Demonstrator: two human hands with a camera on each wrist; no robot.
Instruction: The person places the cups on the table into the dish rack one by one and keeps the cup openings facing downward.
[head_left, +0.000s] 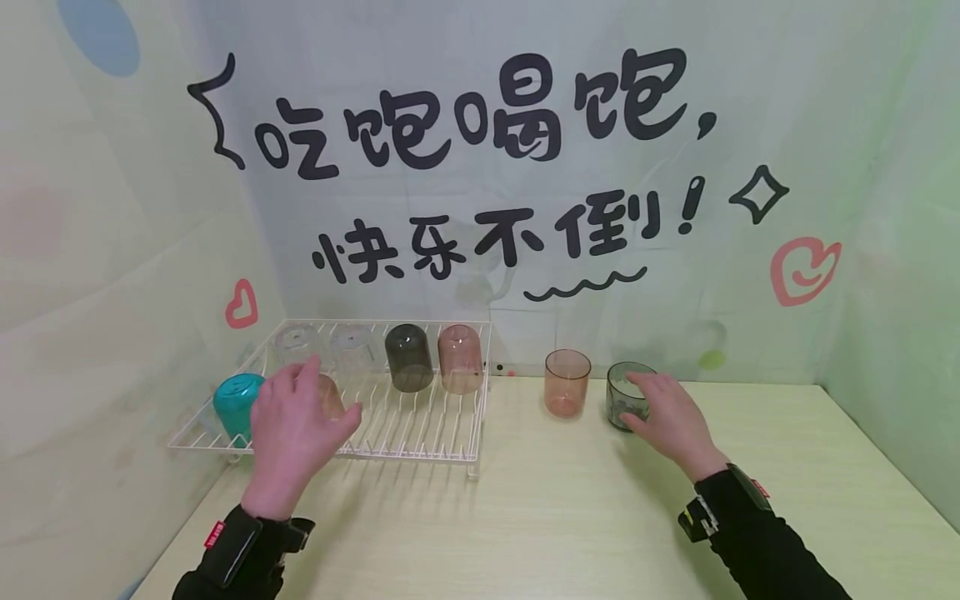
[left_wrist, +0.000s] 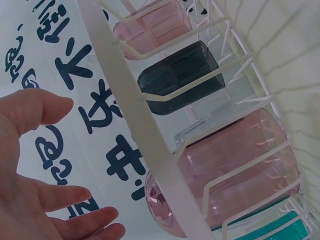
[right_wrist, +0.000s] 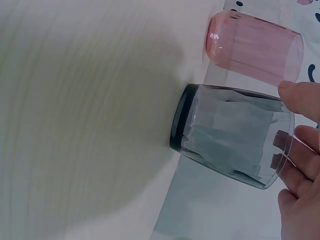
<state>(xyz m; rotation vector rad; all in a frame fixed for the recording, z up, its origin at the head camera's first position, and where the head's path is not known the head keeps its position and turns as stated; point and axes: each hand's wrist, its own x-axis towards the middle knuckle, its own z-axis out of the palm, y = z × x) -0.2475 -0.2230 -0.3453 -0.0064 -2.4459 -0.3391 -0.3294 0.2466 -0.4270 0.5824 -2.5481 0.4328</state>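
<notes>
My left hand [head_left: 300, 421] is held above the front of a white wire rack [head_left: 408, 457], its thumb and fingers spread with nothing between them. Partly hidden behind it is an upturned pink glass [left_wrist: 235, 165], with an upturned turquoise glass [head_left: 236, 404] to its left. Over on the right, a grey see-through glass [right_wrist: 230, 132] stands upright on the table. My right hand [head_left: 671, 421] holds it near the rim, thumb on one side and fingertips showing through the far wall. An upright pink tumbler [head_left: 566, 385] stands just left of that glass.
Along the back of the rack stand a dark grey glass [head_left: 408, 358], another pink glass [head_left: 460, 358] and two clear glasses, all upturned. A printed cloth [head_left: 480, 183] hangs behind the light wood table [head_left: 540, 533], with more cloth at both sides.
</notes>
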